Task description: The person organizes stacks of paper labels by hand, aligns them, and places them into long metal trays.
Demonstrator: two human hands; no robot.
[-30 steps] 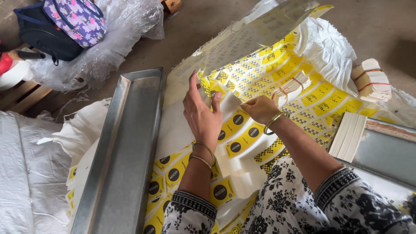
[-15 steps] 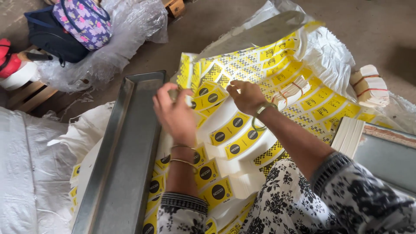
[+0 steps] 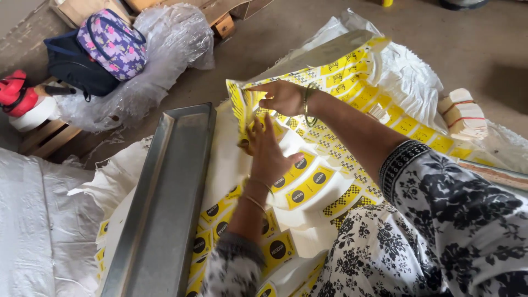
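Yellow label sheet (image 3: 240, 104) now lifted, both hands higher

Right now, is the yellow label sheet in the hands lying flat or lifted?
Lifted. The right hand and left hand hold the yellow label sheet standing on edge above the flat sheets.

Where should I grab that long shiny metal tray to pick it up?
Probably by the two long raised rims of the metal tray, one hand on each, near its middle, coming down from above. It is long and narrow, so holding one end might tip it. Both hands, left hand and right hand, are busy with the yellow label sheet.
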